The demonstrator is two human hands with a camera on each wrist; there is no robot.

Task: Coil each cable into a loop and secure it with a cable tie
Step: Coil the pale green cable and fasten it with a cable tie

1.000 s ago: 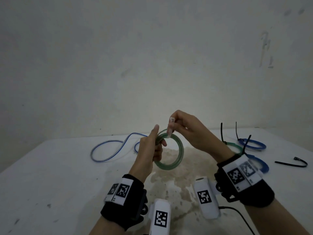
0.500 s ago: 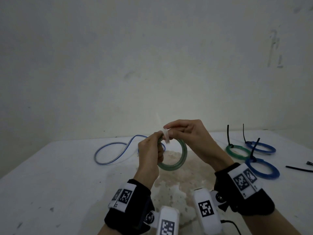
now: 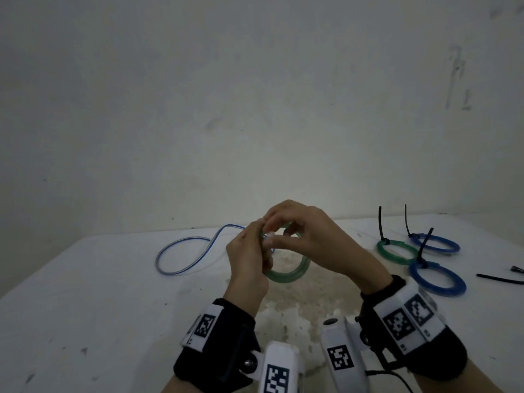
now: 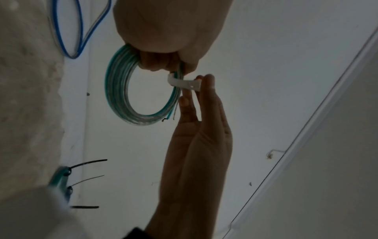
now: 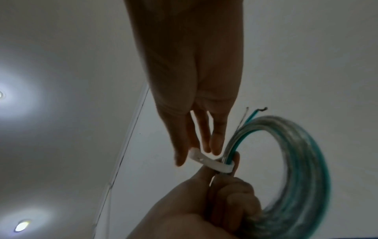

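A coiled green cable (image 3: 289,275) is held up above the white table (image 3: 85,307). My left hand (image 3: 252,245) grips the coil's near side, fingers curled round the strands (image 4: 116,90). A white cable tie (image 4: 184,83) loops round the strands just beyond that grip. My right hand (image 3: 300,231) reaches over the coil's top and pinches the tie (image 5: 212,163) between thumb and fingertips. Two loose cable ends (image 5: 253,113) stick out of the coil beside the tie. From the head view the tie is mostly hidden by my fingers.
A loose blue cable (image 3: 181,251) lies uncoiled at the back left. To the right lie a tied green coil (image 3: 397,252) and two tied blue coils (image 3: 436,243) (image 3: 438,279), black tie tails sticking up. A spare black tie (image 3: 499,277) lies far right. A wall stands close behind.
The white tie's tail, sticking up half a second ago, no longer shows. My right hand has come down over the coil's top, closer to my left hand. The coil stays in my left hand.
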